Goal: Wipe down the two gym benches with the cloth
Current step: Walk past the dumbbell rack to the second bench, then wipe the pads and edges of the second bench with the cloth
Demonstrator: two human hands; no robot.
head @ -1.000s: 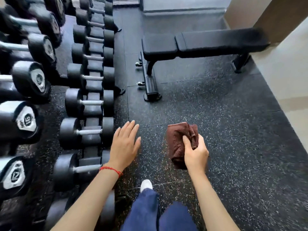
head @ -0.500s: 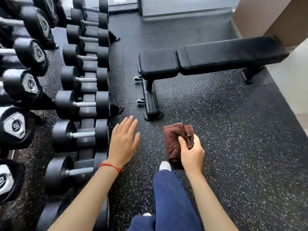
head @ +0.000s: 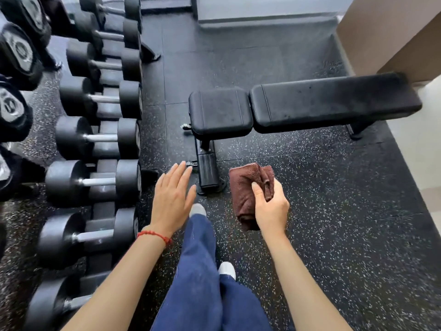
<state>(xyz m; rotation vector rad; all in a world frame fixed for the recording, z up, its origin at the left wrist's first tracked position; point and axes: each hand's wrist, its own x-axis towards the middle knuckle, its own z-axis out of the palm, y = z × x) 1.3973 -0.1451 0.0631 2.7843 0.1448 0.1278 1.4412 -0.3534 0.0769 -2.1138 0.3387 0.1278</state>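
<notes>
A black padded gym bench (head: pixel 329 103) lies flat across the floor ahead, its seat pad on the left and its long back pad running right. My right hand (head: pixel 270 206) grips a folded brown cloth (head: pixel 245 187) in the air, short of the bench's near foot. My left hand (head: pixel 173 197) hovers beside it with straight fingers and holds nothing. Only one bench is in view.
A rack of black dumbbells (head: pixel 95 139) fills the left side, close to my left arm. The bench's steel foot (head: pixel 207 173) juts toward me. A tan wall corner (head: pixel 391 37) stands past the bench's right end. Speckled rubber flooring (head: pixel 346 223) spreads to the right.
I have walked forward, so the bench is closer and larger in view. Both hands keep their pose, the right one still gripping the cloth.
</notes>
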